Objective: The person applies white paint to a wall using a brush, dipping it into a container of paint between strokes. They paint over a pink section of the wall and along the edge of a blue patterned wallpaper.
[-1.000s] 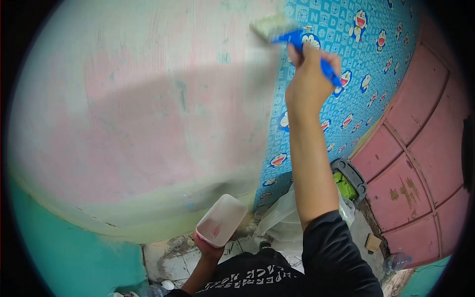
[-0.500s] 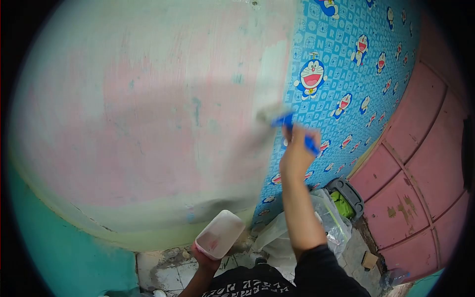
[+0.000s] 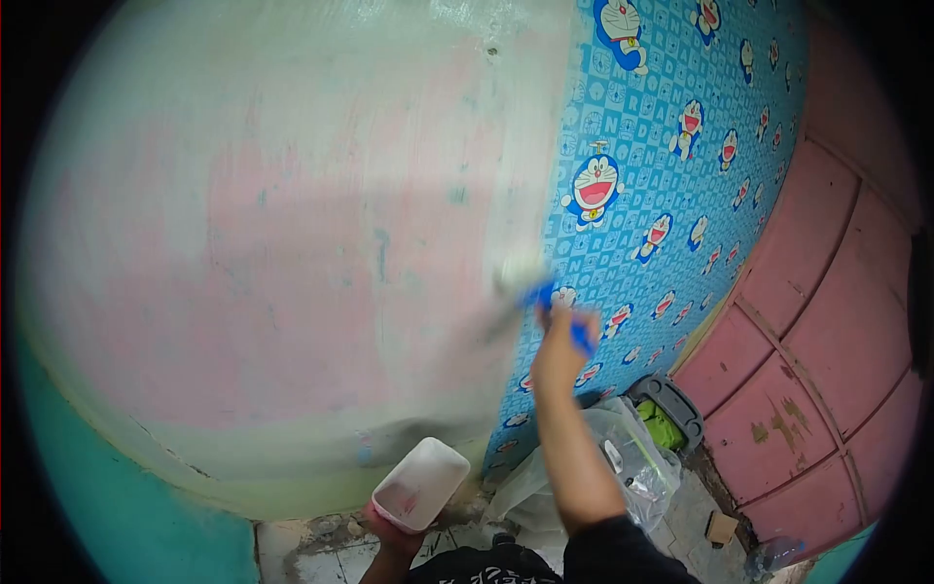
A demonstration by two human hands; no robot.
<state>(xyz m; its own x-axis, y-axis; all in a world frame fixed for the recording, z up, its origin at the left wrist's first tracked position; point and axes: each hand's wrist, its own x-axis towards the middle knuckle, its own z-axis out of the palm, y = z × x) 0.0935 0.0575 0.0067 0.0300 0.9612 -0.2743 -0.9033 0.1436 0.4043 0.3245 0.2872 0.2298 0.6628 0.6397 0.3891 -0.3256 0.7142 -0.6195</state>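
A paintbrush point(image 3: 537, 292) with a blue handle is in my right hand point(image 3: 564, 336), its fingers wrapped round the handle. The pale bristles, blurred by motion, are against the wall point(image 3: 321, 253) beside the edge of the blue cartoon wallpaper point(image 3: 632, 195). That wall carries a thin pale coat, with pink showing through in the middle. Low in front of me, my left hand point(image 3: 394, 533) grips a white rectangular tub point(image 3: 423, 484) from beneath and the side. The tub is tilted, with a pinkish smear inside; most of the left fingers are hidden behind it.
A clear plastic bag point(image 3: 584, 477) lies on the floor at the wallpaper's foot, next to a grey lidded container point(image 3: 671, 409) with something green in it. Pink panels point(image 3: 778, 370) stand at the right. A small tan block point(image 3: 721, 528) lies on the tiled floor.
My view has tilted up slightly, so the scene sits lower. The brush and my right hand have moved down along the wallpaper's edge. The tub stays in my left hand.
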